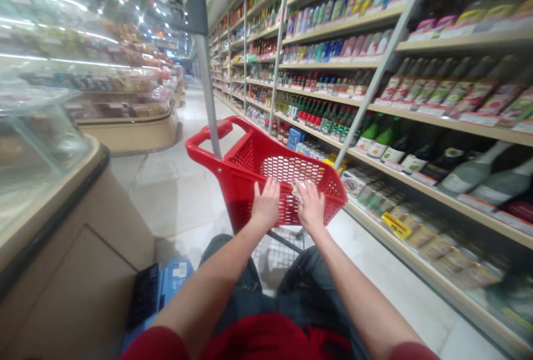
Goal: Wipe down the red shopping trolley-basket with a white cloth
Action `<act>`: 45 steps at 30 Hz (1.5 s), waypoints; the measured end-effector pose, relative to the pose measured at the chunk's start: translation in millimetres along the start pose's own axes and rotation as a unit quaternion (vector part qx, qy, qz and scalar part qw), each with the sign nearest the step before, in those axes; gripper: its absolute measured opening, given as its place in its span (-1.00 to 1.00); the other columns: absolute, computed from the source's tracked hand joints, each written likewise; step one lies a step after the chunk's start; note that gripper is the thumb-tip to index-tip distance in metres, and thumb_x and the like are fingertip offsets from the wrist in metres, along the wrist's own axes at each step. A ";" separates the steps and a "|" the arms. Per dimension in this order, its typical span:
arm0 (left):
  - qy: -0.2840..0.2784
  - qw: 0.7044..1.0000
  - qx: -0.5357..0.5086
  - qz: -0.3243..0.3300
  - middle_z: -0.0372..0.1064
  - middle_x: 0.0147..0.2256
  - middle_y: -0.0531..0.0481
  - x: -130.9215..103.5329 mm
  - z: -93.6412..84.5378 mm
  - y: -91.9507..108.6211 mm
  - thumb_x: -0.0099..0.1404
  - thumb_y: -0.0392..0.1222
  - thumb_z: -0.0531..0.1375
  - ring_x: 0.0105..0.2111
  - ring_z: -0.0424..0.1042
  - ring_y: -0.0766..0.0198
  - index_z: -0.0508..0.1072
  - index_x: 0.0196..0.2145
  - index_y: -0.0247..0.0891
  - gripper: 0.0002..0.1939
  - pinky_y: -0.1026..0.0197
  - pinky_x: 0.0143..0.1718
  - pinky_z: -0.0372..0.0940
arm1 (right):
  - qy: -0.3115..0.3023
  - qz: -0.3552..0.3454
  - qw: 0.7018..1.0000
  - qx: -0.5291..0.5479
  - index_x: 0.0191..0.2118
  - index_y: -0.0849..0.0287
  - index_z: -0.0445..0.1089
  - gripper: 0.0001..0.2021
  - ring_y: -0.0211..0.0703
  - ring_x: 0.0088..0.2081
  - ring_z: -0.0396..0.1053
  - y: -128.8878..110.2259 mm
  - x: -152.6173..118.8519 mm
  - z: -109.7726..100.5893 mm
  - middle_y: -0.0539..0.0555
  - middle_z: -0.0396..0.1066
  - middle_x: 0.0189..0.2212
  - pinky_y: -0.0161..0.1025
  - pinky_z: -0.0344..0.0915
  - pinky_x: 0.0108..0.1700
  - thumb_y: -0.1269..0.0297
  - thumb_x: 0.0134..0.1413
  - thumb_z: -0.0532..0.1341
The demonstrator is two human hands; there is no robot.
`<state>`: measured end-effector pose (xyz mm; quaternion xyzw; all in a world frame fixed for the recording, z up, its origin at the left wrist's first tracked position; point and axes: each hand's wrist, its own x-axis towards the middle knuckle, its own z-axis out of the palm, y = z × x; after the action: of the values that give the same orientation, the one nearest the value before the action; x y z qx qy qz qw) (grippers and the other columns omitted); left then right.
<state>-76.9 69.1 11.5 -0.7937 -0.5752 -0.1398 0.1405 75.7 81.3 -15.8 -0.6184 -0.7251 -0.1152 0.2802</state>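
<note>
A red plastic shopping cart [237,182] with perforated basket walls stands just in front of me, a grey pole rising from its handle end. My left hand [266,204] is at the near basket rim, fingers stretched and pointing forward, with nothing visible in it. To its right, my right hand [311,204] is at the same rim. Its fingers are partly spread, and a small whitish crumpled item [296,190] shows beside its index finger; how it is held is unclear.
Shelves of bottles and cans [333,93] run along the right side. A rounded counter with glass [70,204] is close on the left, with blue boxes [177,276] at its foot. Farther off, a display case [129,129] borders the tiled aisle [194,104].
</note>
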 end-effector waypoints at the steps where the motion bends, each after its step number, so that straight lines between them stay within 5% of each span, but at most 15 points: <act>1: -0.002 1.000 0.002 0.003 -0.10 0.25 -0.19 -0.2 -0.8 -1.2 0.21 -0.30 -0.14 0.26 -0.21 0.10 0.01 0.21 -0.46 -0.41 -0.27 0.19 -0.25 | 0.000 0.018 1.000 -0.005 0.22 -0.01 0.01 -0.39 -0.08 0.26 -0.17 12.2 -2.8 -1.9 0.06 -0.02 0.24 0.13 -0.08 0.16 0.50 0.01 -0.06; 7: -0.027 0.999 0.016 -0.015 -0.17 0.26 -0.19 0.0 -2.9 0.4 0.16 -0.31 -0.10 0.27 -0.25 0.09 -0.01 0.21 -0.48 -0.36 -0.25 0.19 -0.24 | 0.031 0.209 0.977 -0.010 0.20 0.12 0.09 -0.46 0.03 0.23 -0.09 80.3 -19.7 -16.2 0.19 0.03 0.20 0.16 -0.03 0.12 0.43 0.04 -0.06; 15: 0.004 1.000 0.008 0.000 -0.10 0.24 -0.20 -1.1 -5.3 -4.8 0.14 -0.30 -0.08 0.26 -0.17 0.08 0.06 0.19 -0.48 -0.37 -0.26 0.19 -0.23 | 0.012 0.002 0.999 0.041 0.22 0.01 0.03 -0.32 -0.12 0.27 -0.20 4.3 -4.1 -0.3 0.07 -0.02 0.24 0.05 -0.07 0.17 0.60 -0.08 -0.05; 22: 0.088 0.994 0.053 -0.026 -0.03 0.20 -0.34 -8.2 -15.9 -43.7 0.16 -0.34 -0.08 0.24 -0.09 -0.04 0.12 0.16 -0.56 -0.42 -0.31 0.18 -0.25 | 0.069 0.177 0.981 0.036 0.19 0.08 0.09 -0.44 0.02 0.25 -0.13 39.8 -8.6 -7.1 0.20 -0.04 0.23 0.15 -0.05 0.14 0.47 0.02 -0.04; 30: 0.077 0.995 0.053 -0.038 0.01 0.19 -0.33 -8.9 -19.9 -28.9 0.22 -0.30 -0.11 0.23 -0.09 -0.05 0.15 0.14 -0.53 -0.46 -0.30 0.18 -0.21 | 0.019 -0.025 0.997 0.070 0.22 0.00 0.02 -0.36 -0.07 0.25 -0.12 -35.0 5.5 3.2 0.12 0.01 0.22 0.06 -0.01 0.15 0.53 -0.02 -0.02; 33: 0.086 0.995 0.037 -0.020 0.01 0.20 -0.29 -14.1 -23.2 -31.9 0.20 -0.29 -0.08 0.24 -0.09 -0.01 0.14 0.15 -0.50 -0.45 -0.29 0.19 -0.22 | 0.014 -0.019 0.998 0.057 0.21 -0.01 0.03 -0.40 -0.07 0.25 -0.10 -27.6 5.1 0.5 0.11 0.01 0.22 0.10 -0.05 0.16 0.50 0.02 -0.03; 38: 0.111 0.993 0.026 -0.035 -0.02 0.21 -0.28 -20.6 -27.5 -41.2 0.19 -0.30 -0.08 0.24 -0.12 0.01 0.13 0.16 -0.52 -0.44 -0.27 0.20 -0.22 | 0.019 0.100 0.995 0.015 0.18 0.10 0.11 -0.47 0.06 0.24 -0.08 4.9 2.0 -7.5 0.20 0.01 0.22 0.18 -0.05 0.14 0.45 0.05 -0.03; 45: 0.129 0.991 0.016 -0.033 0.02 0.19 -0.30 -20.0 -27.7 -31.6 0.22 -0.29 -0.10 0.24 -0.09 0.03 0.13 0.15 -0.51 -0.46 -0.25 0.20 -0.22 | 0.021 -0.043 0.996 0.081 0.21 0.07 0.04 -0.38 -0.05 0.25 -0.11 -69.4 14.9 -0.2 0.16 0.01 0.22 0.07 -0.03 0.16 0.54 -0.01 -0.03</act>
<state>-114.7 50.4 31.3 -0.7472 -0.5802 -0.2364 0.2216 7.9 79.1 4.9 -0.5592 -0.7521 -0.0815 0.3392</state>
